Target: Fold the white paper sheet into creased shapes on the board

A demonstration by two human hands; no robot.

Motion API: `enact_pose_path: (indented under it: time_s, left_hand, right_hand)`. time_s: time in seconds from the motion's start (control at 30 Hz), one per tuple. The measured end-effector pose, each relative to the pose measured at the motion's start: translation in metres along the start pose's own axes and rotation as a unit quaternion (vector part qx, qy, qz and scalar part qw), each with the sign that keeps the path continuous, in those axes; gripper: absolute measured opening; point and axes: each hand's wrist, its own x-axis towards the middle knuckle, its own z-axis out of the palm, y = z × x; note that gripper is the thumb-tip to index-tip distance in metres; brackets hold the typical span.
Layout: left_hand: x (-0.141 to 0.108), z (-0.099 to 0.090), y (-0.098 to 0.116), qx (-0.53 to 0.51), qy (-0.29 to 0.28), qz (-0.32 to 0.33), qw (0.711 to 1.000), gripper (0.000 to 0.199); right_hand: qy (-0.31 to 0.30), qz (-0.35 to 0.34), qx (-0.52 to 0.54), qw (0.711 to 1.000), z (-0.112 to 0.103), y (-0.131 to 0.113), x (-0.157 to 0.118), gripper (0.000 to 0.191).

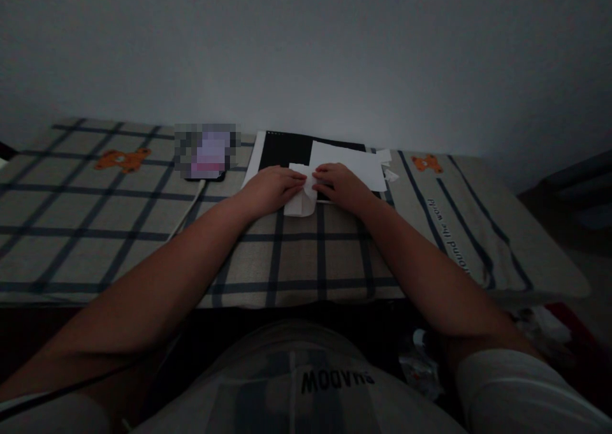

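Note:
A small piece of white paper (pixel 301 201), with what looks like a fold line down it, lies between my hands. My left hand (pixel 271 188) has its fingers pressed together on the paper's left side. From the right, my right hand (pixel 340 185) pinches the same piece near its edge. Under and behind them is a black-covered book or pad (pixel 287 150) with a white margin on its left. A larger white sheet (pixel 349 163) rests on the black cover, partly behind my right hand.
A phone (pixel 210 153), its screen blurred out, lies left with a white cable (pixel 187 211) running toward me. Paper scraps (pixel 389 173) sit right of the sheet. A checked cloth (pixel 296 262) covers the table, against a grey wall (pixel 306 51). A clear plastic item (pixel 421 364) is below the edge.

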Motion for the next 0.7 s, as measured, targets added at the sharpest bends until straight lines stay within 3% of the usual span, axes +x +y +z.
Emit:
enact_pose_path:
  time_s: [0.13, 0.33, 0.53, 0.7]
  left_hand:
    - [-0.003, 0.003, -0.001, 0.007, 0.002, -0.013, 1.000, 0.043]
    - [-0.004, 0.004, 0.001, -0.003, -0.004, -0.025, 1.000, 0.046]
    - [-0.003, 0.003, -0.005, 0.004, 0.045, -0.003, 0.999, 0.046]
    - [-0.004, 0.002, -0.008, 0.012, 0.048, -0.007, 0.999, 0.046]
  right_hand:
    - [0.050, -0.009, 0.021, 0.998, -0.001, -0.003, -0.005, 0.026]
    - [0.013, -0.063, 0.050, 0.997, -0.004, -0.011, -0.004, 0.029]
    - [-0.014, -0.040, 0.014, 0.999, -0.002, -0.012, -0.005, 0.033]
    - [-0.017, -0.009, -0.033, 0.999, -0.003, -0.017, -0.006, 0.034]
